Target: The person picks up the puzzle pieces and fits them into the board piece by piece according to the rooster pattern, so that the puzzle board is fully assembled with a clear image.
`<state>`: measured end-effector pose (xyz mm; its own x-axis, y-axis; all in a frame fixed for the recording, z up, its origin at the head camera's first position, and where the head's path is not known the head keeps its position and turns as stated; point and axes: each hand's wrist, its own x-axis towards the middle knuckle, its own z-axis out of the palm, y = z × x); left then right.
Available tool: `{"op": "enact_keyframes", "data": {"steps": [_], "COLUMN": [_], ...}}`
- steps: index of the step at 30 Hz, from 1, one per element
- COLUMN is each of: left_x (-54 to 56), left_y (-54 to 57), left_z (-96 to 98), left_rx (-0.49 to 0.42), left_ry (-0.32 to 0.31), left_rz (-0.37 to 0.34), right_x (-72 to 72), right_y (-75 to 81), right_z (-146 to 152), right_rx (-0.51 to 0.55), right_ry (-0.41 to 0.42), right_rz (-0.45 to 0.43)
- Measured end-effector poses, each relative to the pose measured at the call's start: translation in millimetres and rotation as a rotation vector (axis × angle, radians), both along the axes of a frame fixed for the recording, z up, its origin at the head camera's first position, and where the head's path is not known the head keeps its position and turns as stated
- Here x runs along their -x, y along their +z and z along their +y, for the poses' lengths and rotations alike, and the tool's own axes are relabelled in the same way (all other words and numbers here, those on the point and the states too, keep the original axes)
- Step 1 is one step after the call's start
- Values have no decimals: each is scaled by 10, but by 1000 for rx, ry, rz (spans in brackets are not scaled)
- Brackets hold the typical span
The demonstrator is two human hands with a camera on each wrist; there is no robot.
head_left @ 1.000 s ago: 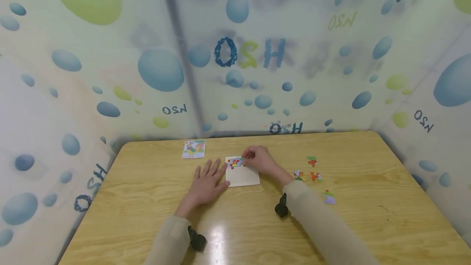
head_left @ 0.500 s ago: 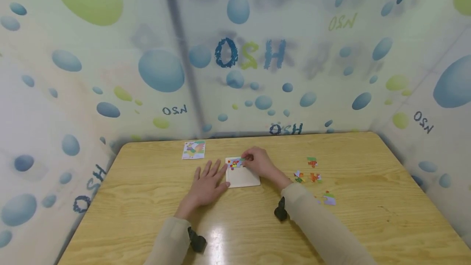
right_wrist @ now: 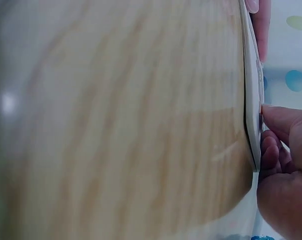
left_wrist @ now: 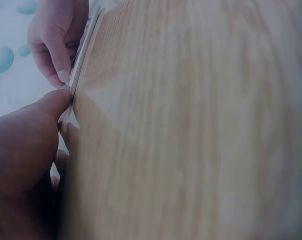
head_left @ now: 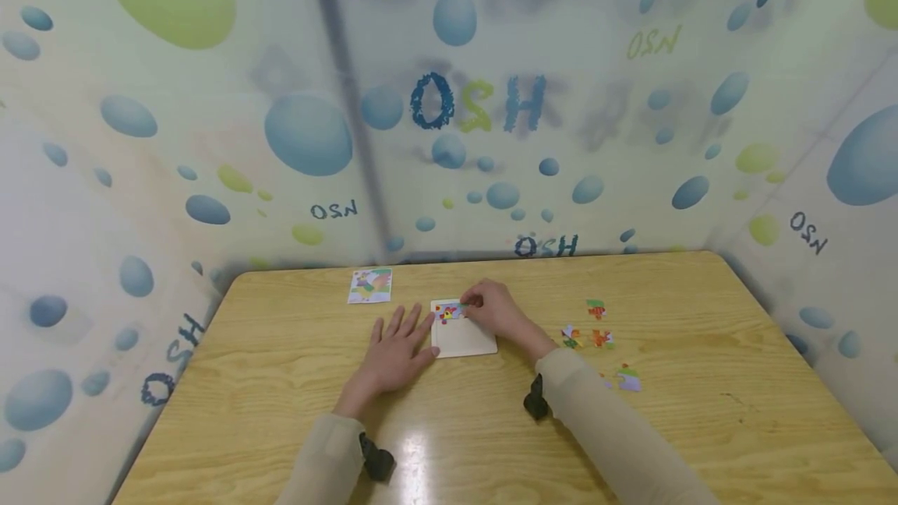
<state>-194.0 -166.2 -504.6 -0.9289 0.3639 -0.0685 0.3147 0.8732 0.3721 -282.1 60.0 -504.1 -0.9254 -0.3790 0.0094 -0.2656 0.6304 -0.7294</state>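
Observation:
A white puzzle board (head_left: 466,341) lies on the table, with colourful fitted pieces (head_left: 447,312) along its far left part. My left hand (head_left: 393,353) rests spread out beside it, thumb and fingertips at its left edge. In the left wrist view, the thumb (left_wrist: 53,102) presses against the board's edge. My right hand (head_left: 494,310) is over the board's far right corner and pinches a puzzle piece between thumb and fingers; the piece is mostly hidden by them. The right wrist view has that thumb (right_wrist: 281,117) low against the board's top face.
Several loose puzzle pieces lie right of the board, among them a green and orange one (head_left: 596,308), an orange one (head_left: 602,338) and a lilac and green one (head_left: 628,378). A picture card (head_left: 370,286) lies at the back left. A patterned wall (head_left: 449,178) stands behind the table.
The right forearm has shifted slightly, uncovering part of another loose piece beside the sleeve. The right fingers stay at the board's far right corner; the left hand keeps its place.

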Motion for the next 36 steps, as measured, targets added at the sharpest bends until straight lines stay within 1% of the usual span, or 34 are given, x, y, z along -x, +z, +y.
{"op": "enact_keyframes", "data": {"steps": [9,18,22,25,28,32,36], "left_x": [13,5,9,13,15,17,20], "left_y": [-12,-12,-18,-26,-47,-68,-74], "left_z": [-1,2,5,5,-7,-29,-29], "left_rx": [7,-2,0,-9,-23,-49,-59], "left_ry": [-3,-9,-10,-11,-14,-18,-21], "left_rz": [0,-6,-5,-3,5,23,16], "right_x": [0,-11,12,20,19,-12,-74], "right_y": [14,-6,-40,-44,-19,54,138], "right_z": [-20,-13,25,98,216,429,684], "right_rx": [7,22,60,111,154,173,185], "right_ry": [-33,-30,-31,-21,-6,-5,-15], "right_rz": [-9,-10,-20,-27,-9,3,-12]}}
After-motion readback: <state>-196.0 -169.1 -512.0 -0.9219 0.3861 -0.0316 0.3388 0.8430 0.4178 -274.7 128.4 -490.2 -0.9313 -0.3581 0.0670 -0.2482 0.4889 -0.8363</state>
